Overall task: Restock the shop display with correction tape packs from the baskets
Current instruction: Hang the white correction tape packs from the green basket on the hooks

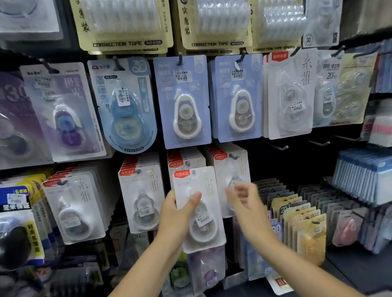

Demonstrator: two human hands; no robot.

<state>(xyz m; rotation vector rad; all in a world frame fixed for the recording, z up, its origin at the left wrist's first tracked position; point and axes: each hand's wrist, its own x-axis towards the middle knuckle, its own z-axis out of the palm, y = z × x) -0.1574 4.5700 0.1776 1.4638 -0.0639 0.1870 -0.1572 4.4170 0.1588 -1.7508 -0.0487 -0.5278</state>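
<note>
Your left hand [177, 215] holds a white correction tape pack [199, 209] upright, thumb on its front. The pack is in front of the display wall [289, 162], over a hook row of the same white packs [185, 161]. Your right hand [243, 200] is just to the right of the pack, blurry, fingers loose and holding nothing. Behind it hangs another row of white packs [231, 164]. Two blue packs [183, 101] hang higher up. To the right, bare hooks [280, 148] stick out of the wall.
</note>
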